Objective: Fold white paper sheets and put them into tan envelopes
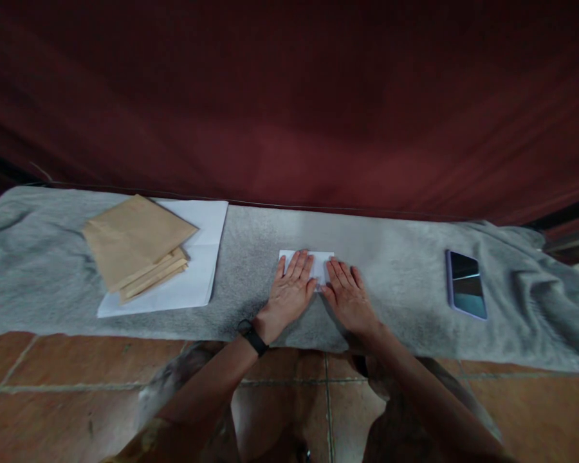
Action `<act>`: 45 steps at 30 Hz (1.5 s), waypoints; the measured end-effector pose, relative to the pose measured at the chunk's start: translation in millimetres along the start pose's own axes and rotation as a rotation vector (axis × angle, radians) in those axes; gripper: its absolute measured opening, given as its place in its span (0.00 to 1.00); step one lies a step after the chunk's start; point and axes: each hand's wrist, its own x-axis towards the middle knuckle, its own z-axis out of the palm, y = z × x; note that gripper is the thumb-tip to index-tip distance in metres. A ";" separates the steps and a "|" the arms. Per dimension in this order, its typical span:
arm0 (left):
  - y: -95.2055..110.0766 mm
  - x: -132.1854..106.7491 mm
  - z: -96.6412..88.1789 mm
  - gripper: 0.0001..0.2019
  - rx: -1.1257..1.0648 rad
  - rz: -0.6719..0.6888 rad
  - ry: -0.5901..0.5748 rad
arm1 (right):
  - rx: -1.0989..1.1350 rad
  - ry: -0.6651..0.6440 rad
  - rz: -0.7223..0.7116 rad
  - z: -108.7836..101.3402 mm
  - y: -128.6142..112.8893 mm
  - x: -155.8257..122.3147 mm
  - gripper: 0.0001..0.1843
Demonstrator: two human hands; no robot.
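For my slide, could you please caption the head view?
Palms down, left hand and right hand touch a small white paper on grey cloth.

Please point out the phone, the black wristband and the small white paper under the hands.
Phone (467,284), head view: middle of its screen.
Black wristband (254,338), head view: on its strap.
Small white paper (320,264), head view: its uncovered middle part.

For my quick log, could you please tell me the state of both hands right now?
Left hand: open, laid flat over the left part of the small white paper.
Right hand: open, laid flat at that paper's right edge.
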 end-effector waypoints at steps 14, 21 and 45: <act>-2.2 0.8 0.9 0.29 0.051 0.008 -0.022 | 0.007 0.019 -0.082 0.3 -6.1 -13.9 0.36; -3.3 0.9 0.7 0.29 0.064 0.013 -0.020 | -0.007 0.017 -0.127 -5.7 -10.2 -18.8 0.37; -16.0 14.3 -11.5 0.27 -0.007 -0.143 0.017 | 0.040 -0.070 -0.212 -16.1 -14.5 -26.8 0.36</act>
